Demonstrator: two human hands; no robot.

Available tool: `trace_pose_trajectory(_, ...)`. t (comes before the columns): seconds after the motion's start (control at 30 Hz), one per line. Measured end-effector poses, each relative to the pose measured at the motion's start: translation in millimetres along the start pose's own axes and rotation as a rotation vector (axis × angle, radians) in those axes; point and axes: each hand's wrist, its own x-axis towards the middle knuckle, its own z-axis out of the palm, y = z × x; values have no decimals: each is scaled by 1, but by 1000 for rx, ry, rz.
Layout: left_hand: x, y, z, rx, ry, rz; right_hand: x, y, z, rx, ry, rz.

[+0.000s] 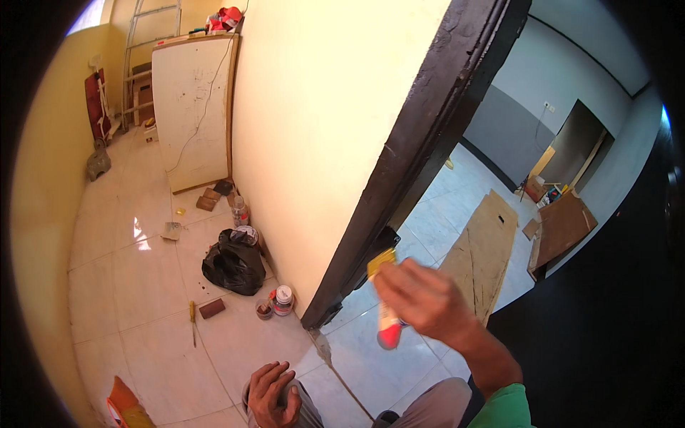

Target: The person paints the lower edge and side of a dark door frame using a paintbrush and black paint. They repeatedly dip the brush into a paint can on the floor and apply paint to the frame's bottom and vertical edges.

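Note:
In my right hand [421,298] is a paintbrush [389,327] with a gold ferrule, a pale handle and a red end. Its dark bristles point up at the dark-painted door frame [410,153]; I cannot tell whether they touch it. My left hand [272,394] lies over my left knee with its fingers stretched out, holding nothing. Beside the foot of the frame stand a white-lidded jar [283,300] and a small open cup [264,308] of dark paint. A yellow-handled screwdriver [193,322] and a brown block [212,308] lie on the tiles to the left.
Against the yellow wall sits a black plastic bag [233,265], with a clear bottle [240,212] behind it. Farther back are a white board cabinet [191,107] and a ladder [130,64]. Through the doorway, a long wooden panel [474,246] lies on the floor. A dark door [578,342] fills the right.

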Motion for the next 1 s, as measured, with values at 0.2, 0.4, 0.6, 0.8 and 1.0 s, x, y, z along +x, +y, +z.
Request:
trace_pose_trajectory(0.2,1,0,3,-75,17,-3,-26,-23,35,54,-261,-123)
trace_pose_trajectory(0.4,2,0,-8,-84,23,-28,23,10,-27,-25,-65,69)
trace_pose_trajectory(0.6,2,-1,-10,-119,2,-10,0,-27,6,-93,-231,-52)
trace_pose_trajectory(0.8,-2,-7,-18,-133,26,-50,16,-32,1,-159,-131,-41)
trace_pose_trajectory(1.0,-2,-4,-12,-187,8,-52,-43,-59,94,17,-406,-145)
